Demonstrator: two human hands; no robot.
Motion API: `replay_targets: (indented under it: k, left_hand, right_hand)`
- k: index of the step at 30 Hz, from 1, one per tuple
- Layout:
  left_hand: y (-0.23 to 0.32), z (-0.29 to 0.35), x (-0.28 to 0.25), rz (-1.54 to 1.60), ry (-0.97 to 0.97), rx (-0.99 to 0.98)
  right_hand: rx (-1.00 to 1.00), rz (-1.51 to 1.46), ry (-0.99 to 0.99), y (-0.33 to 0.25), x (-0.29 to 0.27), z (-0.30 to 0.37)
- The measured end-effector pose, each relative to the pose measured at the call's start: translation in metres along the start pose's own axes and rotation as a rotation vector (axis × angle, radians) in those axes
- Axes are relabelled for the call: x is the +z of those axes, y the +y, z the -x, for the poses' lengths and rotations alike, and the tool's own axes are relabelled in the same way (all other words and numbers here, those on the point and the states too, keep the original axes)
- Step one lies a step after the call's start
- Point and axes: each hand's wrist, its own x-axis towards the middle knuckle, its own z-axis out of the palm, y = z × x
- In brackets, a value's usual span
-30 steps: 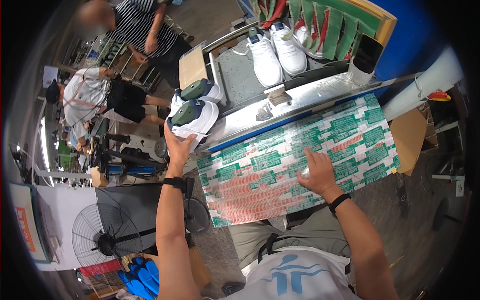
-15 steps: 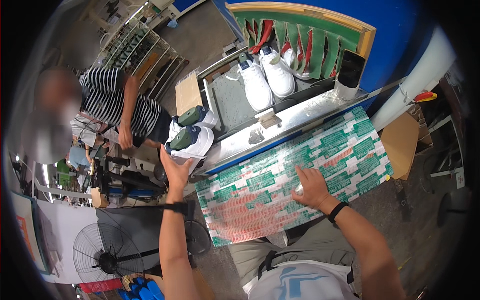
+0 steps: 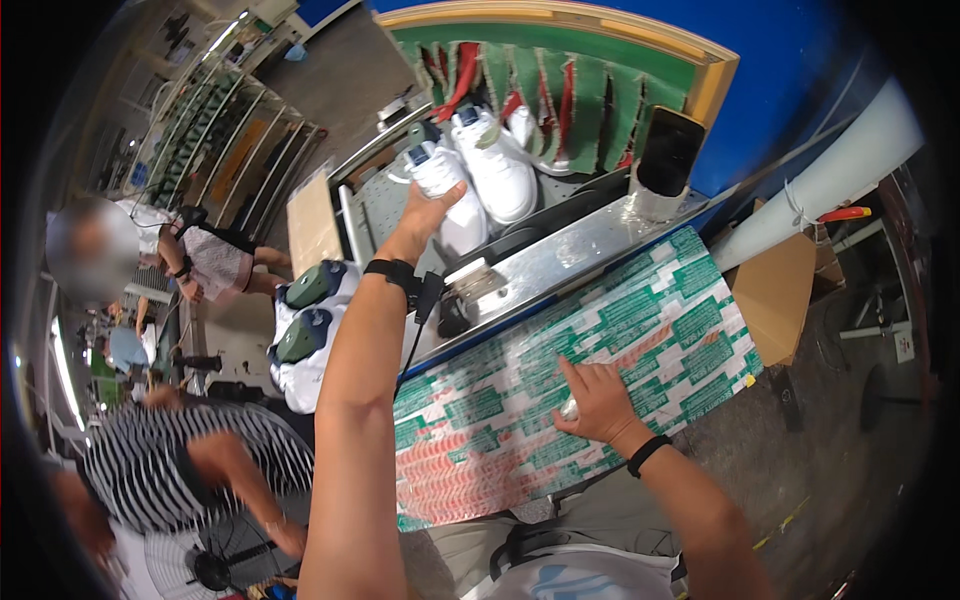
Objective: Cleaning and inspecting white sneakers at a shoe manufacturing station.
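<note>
My left hand (image 3: 428, 212) reaches across to a white sneaker (image 3: 463, 225) on the grey conveyor bed and closes around its side; part of the grip is hidden by the hand itself. Beside it stands a second white sneaker (image 3: 500, 185), toe toward me. Over the board covered in green, white and red printed tape (image 3: 660, 360), my right hand (image 3: 598, 402) is half curled, index finger stretched out. A small silvery thing (image 3: 569, 408) shows between its thumb and fingers, too little visible to name. Left of my forearm sits a pair of white sneakers with green tongues (image 3: 303, 340).
Green and red strips (image 3: 560, 100) hang across the machine's opening. A dark phone (image 3: 669, 152) stands on the metal ledge (image 3: 590, 240). A person in a striped shirt (image 3: 200, 460) is close at my left. Cardboard (image 3: 775, 300) lies at right, beside a white roll (image 3: 810, 180).
My left hand has left the green-tongued pair and moved up and right to a sneaker on the conveyor. The person in stripes has come nearer. My right hand keeps its place over the board.
</note>
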Motion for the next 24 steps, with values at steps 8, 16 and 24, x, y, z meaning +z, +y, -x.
replay_targets:
  k: [8,16,24]
  left_hand:
    - [-0.039,-0.066,0.007,0.039,0.040,0.028]
    - [0.004,0.083,-0.074,0.702,-0.135,-0.122]
    - [-0.047,0.370,-0.049,0.122,0.231,0.024]
  right_hand:
    - [0.025,0.005,0.020,0.002,0.002,-0.003]
    - [0.017,-0.040,0.034,-0.002,0.003,0.002]
    - [0.063,-0.129,0.044,0.001,0.008,0.005]
